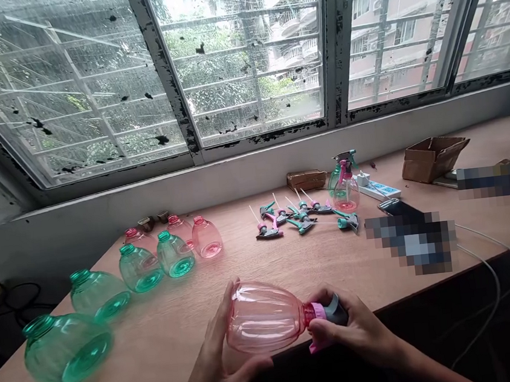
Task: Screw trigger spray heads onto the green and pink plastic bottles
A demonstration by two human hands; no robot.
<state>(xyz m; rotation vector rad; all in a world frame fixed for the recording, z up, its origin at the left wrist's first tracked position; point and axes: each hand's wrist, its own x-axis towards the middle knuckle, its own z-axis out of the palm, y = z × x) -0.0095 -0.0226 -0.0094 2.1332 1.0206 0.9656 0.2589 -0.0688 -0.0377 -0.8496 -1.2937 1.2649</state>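
Note:
A clear pink spray bottle lies sideways in the air at the table's front edge, its neck pointing right. My left hand cups its base, fingers along the far side and thumb extended below. A grey and pink spray head sits at the bottle's neck, with my right hand closed around it and the thumb by the pink collar. The fingers partly hide the trigger. I cannot tell how tightly the collar is screwed on.
Headless green bottles and pink bottles stand at left. Several loose spray heads lie mid-table. Two assembled spray bottles stand behind, near a power strip. A phone, cables and a cardboard box are at right.

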